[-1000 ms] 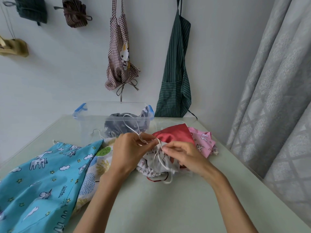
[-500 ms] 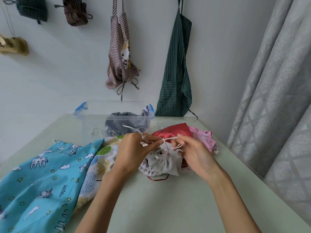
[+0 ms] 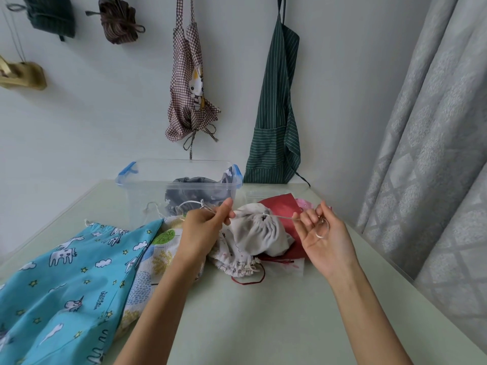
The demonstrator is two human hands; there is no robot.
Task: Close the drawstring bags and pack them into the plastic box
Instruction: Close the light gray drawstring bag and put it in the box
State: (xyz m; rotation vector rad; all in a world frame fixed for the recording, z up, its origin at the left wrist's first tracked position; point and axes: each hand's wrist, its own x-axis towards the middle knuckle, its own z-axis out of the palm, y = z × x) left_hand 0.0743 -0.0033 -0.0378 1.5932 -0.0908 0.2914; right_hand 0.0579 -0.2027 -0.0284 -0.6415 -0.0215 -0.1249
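Note:
A small white drawstring bag [image 3: 257,233] lies on the table between my hands, its mouth gathered almost shut. My left hand [image 3: 204,227] pinches one end of its white cord [image 3: 195,205] on the left. My right hand [image 3: 322,233] holds the other end, looped round its fingers, on the right. The cord runs taut across the bag's mouth. Behind them stands the clear plastic box [image 3: 147,191] with blue clips, a dark grey bag [image 3: 195,188] inside it. A red bag [image 3: 283,206] and a pink bag [image 3: 304,204] lie under and behind the white one.
A large blue animal-print bag [image 3: 66,275] covers the left of the table, and a tree-print bag [image 3: 155,256] lies beside it. Two aprons [image 3: 276,101] hang on the wall behind. A grey curtain [image 3: 434,154] runs along the table's right edge.
My hands have drawn apart, left going left and right going right, pulling the cord taut. The white bag's mouth has cinched together.

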